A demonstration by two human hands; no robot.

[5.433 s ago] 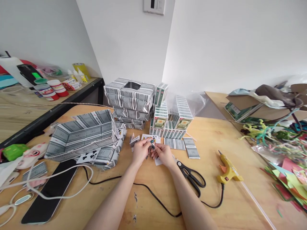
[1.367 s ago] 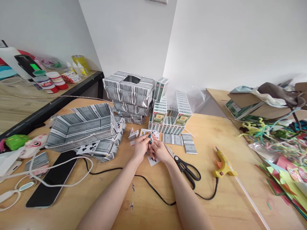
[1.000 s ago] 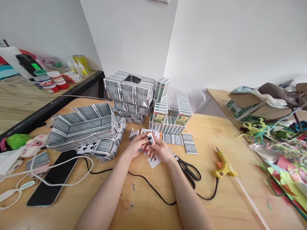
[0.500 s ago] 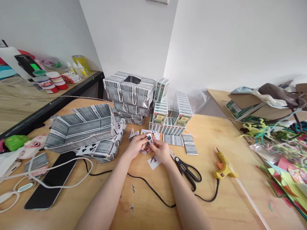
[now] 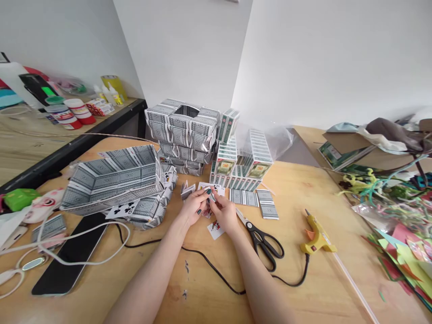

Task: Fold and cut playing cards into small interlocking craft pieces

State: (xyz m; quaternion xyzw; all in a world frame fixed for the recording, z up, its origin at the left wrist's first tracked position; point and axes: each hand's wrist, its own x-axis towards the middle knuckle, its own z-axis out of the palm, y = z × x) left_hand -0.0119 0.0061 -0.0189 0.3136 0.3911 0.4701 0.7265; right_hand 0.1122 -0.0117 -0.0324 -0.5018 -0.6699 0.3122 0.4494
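My left hand (image 5: 195, 206) and my right hand (image 5: 225, 213) meet at the middle of the wooden table (image 5: 216, 274), their fingertips pinching a small folded playing card (image 5: 211, 196) between them. Most of that card is hidden by the fingers. Just below the hands lies a loose picture card (image 5: 215, 229). Another face-up card (image 5: 220, 191) lies behind them, and a small bunch of folded cards (image 5: 186, 190) stands beside my left hand. Black-handled scissors (image 5: 265, 243) rest to the right of my right hand.
Behind stand stacked card-covered boxes (image 5: 184, 128) and packs of cards (image 5: 258, 157). An open card-covered tray (image 5: 116, 177) and a phone (image 5: 69, 256) are left. A yellow glue gun (image 5: 317, 236) lies right, its black cable crossing in front. Coloured paper (image 5: 405, 252) fills the right edge.
The fingertips have shifted slightly around the small card, which now shows less clearly. My right hand has moved a little to the left.
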